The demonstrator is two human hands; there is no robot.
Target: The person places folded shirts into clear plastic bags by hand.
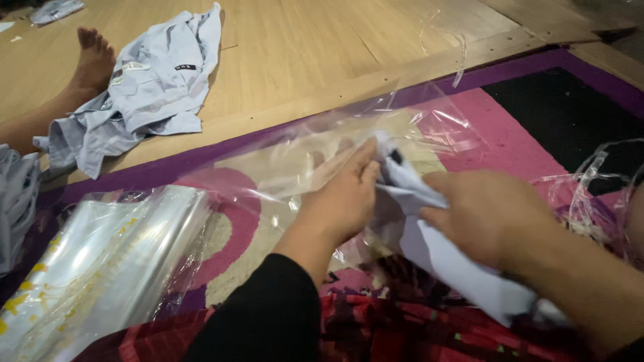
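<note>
My left hand [343, 201] reaches into the mouth of a clear plastic bag [315, 151] that lies on the rug, its fingers spread inside the film. My right hand [486, 214] grips a folded pale grey garment [446, 258] and holds its front end at the bag's opening, beside my left fingers. The garment's rear part trails back over my lap. A black sleeve covers my left forearm.
A stack of clear plastic bags [100, 261] lies at the lower left. A loose grey shirt [151, 87] rests on the wooden floor [302, 47], next to another person's bare foot [90, 60]. Crumpled plastic [597, 188] sits at the right on the pink, purple and black rug [523, 127].
</note>
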